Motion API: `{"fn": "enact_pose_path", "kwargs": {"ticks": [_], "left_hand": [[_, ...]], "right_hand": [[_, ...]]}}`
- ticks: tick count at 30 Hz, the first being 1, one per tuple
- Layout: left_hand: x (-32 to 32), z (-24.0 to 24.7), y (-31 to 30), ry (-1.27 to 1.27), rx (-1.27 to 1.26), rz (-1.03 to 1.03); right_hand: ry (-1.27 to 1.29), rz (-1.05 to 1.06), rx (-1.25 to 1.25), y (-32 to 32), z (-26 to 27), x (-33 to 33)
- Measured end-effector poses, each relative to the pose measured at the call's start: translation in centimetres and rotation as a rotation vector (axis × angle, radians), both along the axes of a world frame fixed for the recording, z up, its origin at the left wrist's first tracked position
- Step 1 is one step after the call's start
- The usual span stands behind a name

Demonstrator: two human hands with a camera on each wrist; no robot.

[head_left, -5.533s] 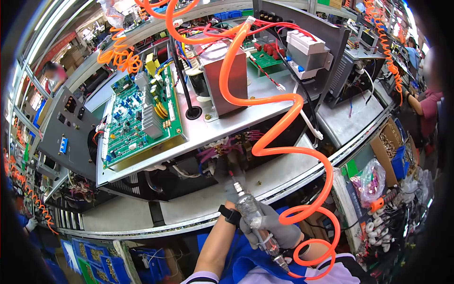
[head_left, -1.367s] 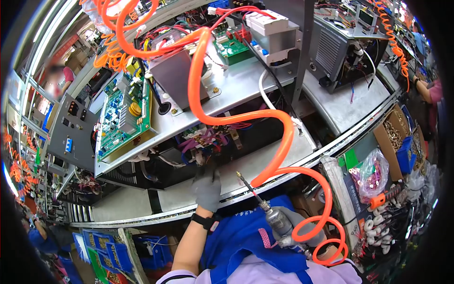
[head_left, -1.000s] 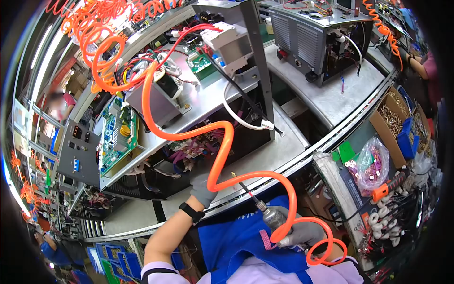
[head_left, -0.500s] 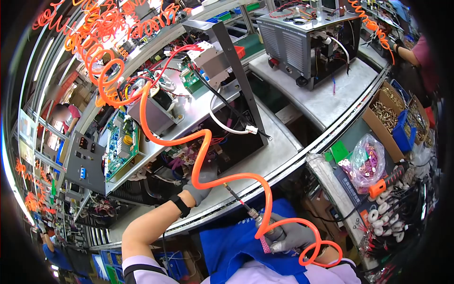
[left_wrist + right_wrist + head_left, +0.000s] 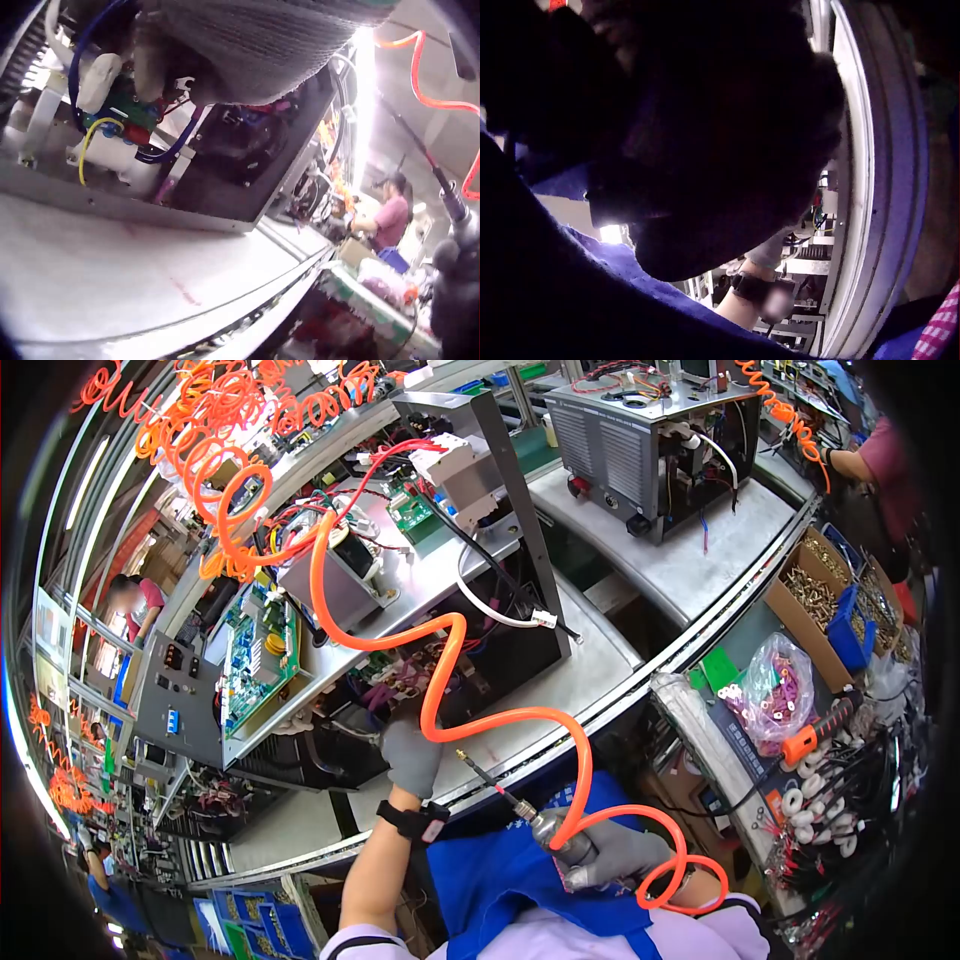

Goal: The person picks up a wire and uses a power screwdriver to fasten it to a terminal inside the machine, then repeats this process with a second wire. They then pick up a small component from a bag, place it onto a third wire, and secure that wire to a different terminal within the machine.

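Observation:
My left hand [image 5: 410, 758], in a grey glove, reaches into the open lower side of a machine chassis [image 5: 520, 645]. In the left wrist view its gloved fingers [image 5: 150, 64] hang beside a small fork terminal [image 5: 184, 84] and wires; I cannot tell whether they pinch anything. My right hand [image 5: 625, 855], also gloved, grips an air screwdriver [image 5: 548, 827] in front of the blue apron. The long bit [image 5: 485, 775] points up and left, with a brass-coloured piece at its tip. In the right wrist view dark shapes cover most of the work.
An orange coiled air hose [image 5: 400, 635] hangs across the chassis down to the right hand. A green circuit board [image 5: 262, 665] sits on its upper shelf. A second machine [image 5: 620, 460] stands behind right. Boxed screws [image 5: 810, 595], bagged terminals [image 5: 780, 695] and cables lie at right.
Earlier both hands were together at the screwdriver, its tip at the chassis wiring. Since then the right hand has drawn back with it, and the left has moved up to the chassis opening.

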State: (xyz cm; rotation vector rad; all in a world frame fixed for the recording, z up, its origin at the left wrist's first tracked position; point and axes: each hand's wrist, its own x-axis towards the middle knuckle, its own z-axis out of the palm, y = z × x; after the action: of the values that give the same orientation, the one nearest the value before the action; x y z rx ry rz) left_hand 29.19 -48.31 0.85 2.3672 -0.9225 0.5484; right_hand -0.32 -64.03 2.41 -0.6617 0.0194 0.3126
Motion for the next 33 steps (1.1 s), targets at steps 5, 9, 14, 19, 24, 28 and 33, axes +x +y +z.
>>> {"fn": "enact_pose_path", "kwargs": {"ticks": [5,9,14,19,24,28,33], "left_hand": [[1.5,-1.0,1.0,0.25,-0.136,0.105],[2.0,-0.6,2.8,0.296,-0.133,0.002],[2.8,-0.9,4.6,0.422,-0.065,-0.136],[2.6,-0.9,4.2,0.563,-0.006,-0.248],[1.8,-0.3,2.8,0.248,0.102,-0.187],[1.1,-0.1,2.5,0.164,0.265,-0.044],[1.2,0.3,2.6,0.088,0.318,-0.132]], "right_hand": [[-0.025,0.028,-0.086,0.1,0.4,0.6],[0.041,0.039,-0.12,0.3,1.5,1.0],[0.015,0.035,-0.177,0.7,0.5,2.6],[0.058,-0.02,-0.228,1.3,-0.5,4.0],[0.138,-0.01,-0.171,1.1,2.6,5.0],[0.189,-0.093,-0.131,1.7,4.9,5.7],[0.264,-0.046,-0.174,2.3,2.7,6.7]]}}
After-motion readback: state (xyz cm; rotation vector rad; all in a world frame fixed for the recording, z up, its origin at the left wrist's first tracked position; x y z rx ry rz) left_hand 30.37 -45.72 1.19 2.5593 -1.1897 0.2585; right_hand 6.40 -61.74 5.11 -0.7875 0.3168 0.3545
